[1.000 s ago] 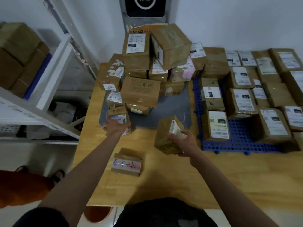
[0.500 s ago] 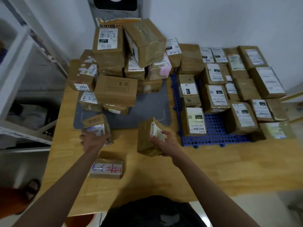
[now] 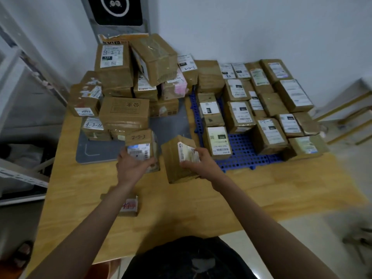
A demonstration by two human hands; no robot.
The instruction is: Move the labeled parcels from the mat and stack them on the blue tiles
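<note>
My left hand (image 3: 131,167) grips a small brown parcel marked 2-3-3 (image 3: 141,146), held above the front edge of the grey mat (image 3: 96,152). My right hand (image 3: 198,165) grips a second taped parcel (image 3: 173,160) with a white label, just left of the blue tiles (image 3: 244,152). The two held parcels are almost side by side. A pile of labeled parcels (image 3: 124,111) stands on the mat. Several parcels (image 3: 267,135) lie in rows on the blue tiles.
A flat parcel with red and blue writing (image 3: 129,206) lies on the wooden table (image 3: 261,186) under my left forearm. White metal shelving (image 3: 18,174) stands at the left. A wooden frame (image 3: 346,109) is at the right, beyond the table.
My left hand has lifted the 2-3-3 parcel and carried it right, close to the parcel in my right hand. The right hand kept its parcel and moved little.
</note>
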